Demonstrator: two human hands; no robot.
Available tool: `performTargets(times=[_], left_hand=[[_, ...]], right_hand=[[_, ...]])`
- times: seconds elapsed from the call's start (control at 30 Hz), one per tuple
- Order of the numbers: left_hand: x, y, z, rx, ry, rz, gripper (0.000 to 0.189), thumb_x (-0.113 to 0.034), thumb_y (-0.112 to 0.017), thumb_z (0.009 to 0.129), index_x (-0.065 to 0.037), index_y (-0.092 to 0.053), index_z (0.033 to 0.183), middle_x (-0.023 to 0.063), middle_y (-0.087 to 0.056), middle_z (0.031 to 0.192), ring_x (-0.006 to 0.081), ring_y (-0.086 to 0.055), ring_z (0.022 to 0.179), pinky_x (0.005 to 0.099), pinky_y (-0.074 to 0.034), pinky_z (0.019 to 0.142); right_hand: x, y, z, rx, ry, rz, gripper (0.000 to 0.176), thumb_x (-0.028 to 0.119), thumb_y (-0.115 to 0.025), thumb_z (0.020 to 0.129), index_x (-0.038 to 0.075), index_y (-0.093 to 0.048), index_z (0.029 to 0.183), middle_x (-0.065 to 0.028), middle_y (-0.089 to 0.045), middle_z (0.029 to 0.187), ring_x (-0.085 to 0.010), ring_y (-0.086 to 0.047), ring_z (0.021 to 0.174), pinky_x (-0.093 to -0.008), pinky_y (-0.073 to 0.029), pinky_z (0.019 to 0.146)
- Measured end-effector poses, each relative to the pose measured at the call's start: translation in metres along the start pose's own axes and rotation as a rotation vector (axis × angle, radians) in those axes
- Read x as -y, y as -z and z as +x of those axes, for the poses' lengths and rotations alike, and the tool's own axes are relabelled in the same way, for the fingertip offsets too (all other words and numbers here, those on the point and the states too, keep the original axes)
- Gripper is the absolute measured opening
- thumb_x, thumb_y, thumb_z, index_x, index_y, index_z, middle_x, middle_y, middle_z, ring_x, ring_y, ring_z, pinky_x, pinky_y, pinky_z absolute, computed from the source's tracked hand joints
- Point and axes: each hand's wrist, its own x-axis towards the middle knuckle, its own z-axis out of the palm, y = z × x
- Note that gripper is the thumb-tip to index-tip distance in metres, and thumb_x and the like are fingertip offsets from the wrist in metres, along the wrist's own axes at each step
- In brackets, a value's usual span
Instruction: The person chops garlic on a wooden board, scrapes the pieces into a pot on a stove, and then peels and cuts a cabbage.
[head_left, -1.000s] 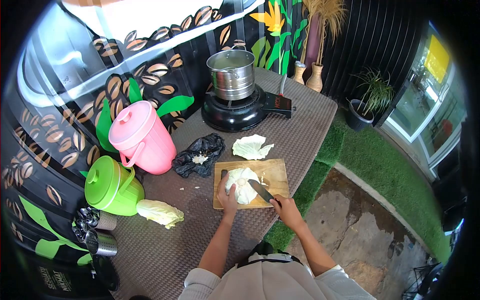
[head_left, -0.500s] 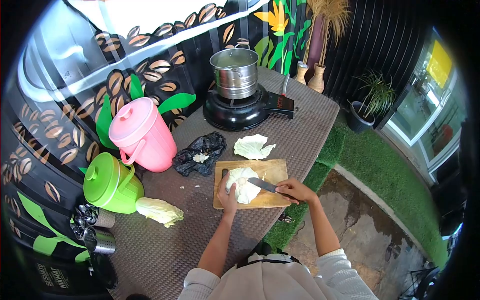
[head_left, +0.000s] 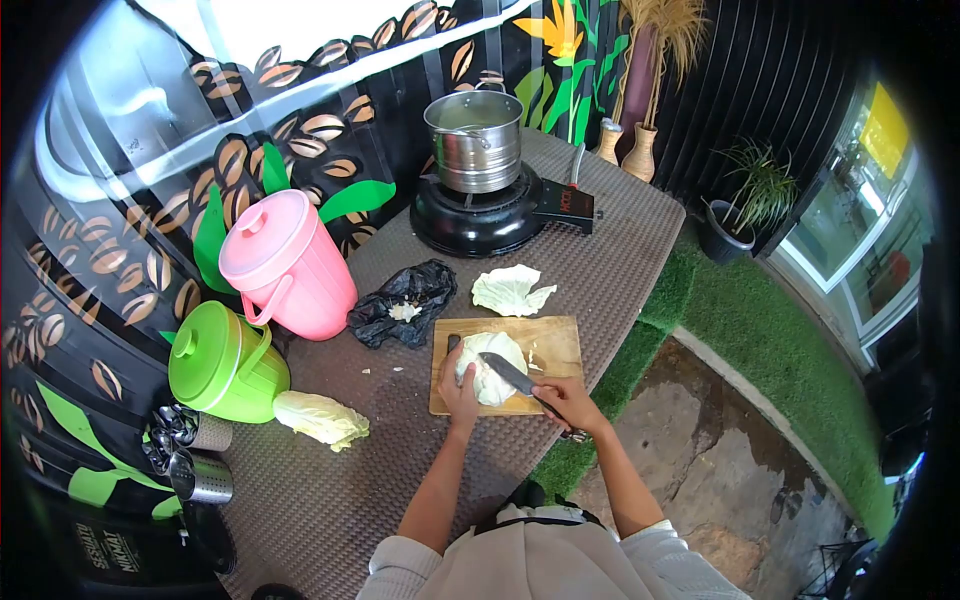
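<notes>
A pale cabbage (head_left: 493,388) rests on the wooden cutting board (head_left: 562,350). My left hand (head_left: 461,388) is closed around its left side, fingers curved over the leaves. In my right hand (head_left: 568,403) is the handle of a knife (head_left: 510,374), whose dark blade slants up and left across the top of the cabbage, the tip near its middle. Small white scraps lie on the board to the right. Behind the board is a loose cabbage leaf (head_left: 512,290), and left of that a black plastic bag (head_left: 392,321) with pale trimmings on it.
A steel pot (head_left: 476,150) stands on a black portable stove (head_left: 476,225) at the back. Along the left are a pink lidded jug (head_left: 300,268), a green lidded jug (head_left: 226,362), a napa cabbage (head_left: 322,419) and a metal cutlery holder (head_left: 202,478). The table edge runs close on the right.
My right hand has moved left and slightly down with the knife. The blade now reaches further over the cabbage and slopes more steeply. My left hand keeps its hold.
</notes>
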Motion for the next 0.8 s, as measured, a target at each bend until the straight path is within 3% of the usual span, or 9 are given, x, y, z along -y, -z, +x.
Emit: performTargets(times=[0.23,0.33,0.43,0.5,0.53,0.6,0.63,0.7,0.8], left_hand=[[0.001,0.001,0.001,0.006,-0.001,-0.024,0.035,-0.012,-0.042,0.099,0.002,-0.057,0.128,0.0165,-0.059,0.127,0.0277,-0.055,0.118,0.0369,-0.04,0.101],[-0.003,-0.001,0.001,0.013,0.008,-0.043,0.035,-0.011,-0.043,0.099,0.002,-0.057,0.128,0.0165,-0.059,0.127,0.0275,-0.055,0.118,0.0364,-0.04,0.1],[-0.002,0.001,0.001,0.018,0.0,-0.016,0.035,-0.01,-0.044,0.098,0.002,-0.056,0.129,0.0161,-0.059,0.127,0.0273,-0.055,0.117,0.0361,-0.041,0.099],[-0.005,0.0,0.002,0.027,-0.029,-0.011,0.037,-0.014,-0.048,0.097,0.001,-0.054,0.131,0.0169,-0.056,0.127,0.0284,-0.051,0.119,0.0368,-0.039,0.101],[-0.009,-0.001,0.002,0.03,-0.03,-0.012,0.037,-0.014,-0.048,0.097,0.001,-0.054,0.131,0.0169,-0.056,0.127,0.0284,-0.051,0.119,0.0368,-0.039,0.101],[-0.017,-0.002,0.002,-0.001,-0.084,0.056,0.043,-0.018,-0.054,0.095,0.0,-0.053,0.133,0.0171,-0.051,0.125,0.0285,-0.047,0.119,0.037,-0.036,0.102],[-0.011,0.0,0.002,-0.001,-0.084,0.056,0.043,-0.018,-0.054,0.095,0.0,-0.053,0.133,0.0171,-0.051,0.125,0.0285,-0.047,0.119,0.037,-0.036,0.102],[-0.004,0.006,0.005,0.03,-0.023,-0.005,0.045,-0.023,-0.061,0.092,-0.004,-0.056,0.132,0.0157,-0.047,0.119,0.0271,-0.045,0.114,0.0364,-0.035,0.1],[-0.002,0.006,0.002,-0.015,0.078,0.0,0.042,-0.018,-0.061,0.089,-0.006,-0.06,0.129,0.0061,-0.045,0.101,0.0189,-0.043,0.097,0.0306,-0.036,0.092]], right_hand=[[0.002,-0.018,0.002,-0.315,0.008,-0.03,0.025,0.02,-0.056,0.099,-0.003,-0.063,0.103,0.0003,-0.05,0.052,-0.0066,-0.041,0.035,-0.0241,-0.032,0.036],[-0.009,-0.015,0.009,-0.376,0.17,-0.232,0.024,0.019,-0.058,0.098,-0.004,-0.061,0.103,-0.002,-0.05,0.052,-0.0082,-0.044,0.038,-0.0279,-0.034,0.039],[0.0,-0.022,0.011,-0.482,0.283,-0.435,0.024,0.018,-0.059,0.096,-0.004,-0.061,0.104,-0.0082,-0.053,0.054,-0.0141,-0.051,0.045,-0.0326,-0.038,0.045],[0.012,-0.03,0.008,-0.506,0.208,-0.594,0.024,0.017,-0.058,0.096,-0.004,-0.058,0.107,-0.0168,-0.057,0.063,-0.0282,-0.06,0.057,-0.0386,-0.043,0.053],[0.008,-0.035,0.01,-0.509,0.208,-0.593,0.024,0.017,-0.058,0.096,-0.004,-0.058,0.107,-0.0168,-0.057,0.063,-0.0282,-0.06,0.057,-0.0386,-0.043,0.053],[-0.001,-0.049,0.013,-0.55,0.296,-0.505,0.023,0.016,-0.055,0.097,-0.002,-0.056,0.11,-0.0219,-0.059,0.072,-0.0409,-0.061,0.068,-0.043,-0.045,0.059],[-0.001,-0.054,0.013,-0.551,0.296,-0.505,0.023,0.016,-0.055,0.097,-0.002,-0.056,0.11,-0.0219,-0.059,0.072,-0.0409,-0.061,0.068,-0.043,-0.045,0.059],[-0.001,-0.061,0.011,-0.538,0.171,-0.486,0.021,0.021,-0.052,0.098,0.001,-0.051,0.101,-0.0251,-0.064,0.081,-0.0466,-0.062,0.076,-0.0533,-0.047,0.065],[0.005,-0.062,0.006,-0.533,0.159,-0.477,0.022,0.021,-0.053,0.097,0.0,-0.053,0.103,-0.0247,-0.064,0.08,-0.0462,-0.063,0.076,-0.0511,-0.049,0.064]])
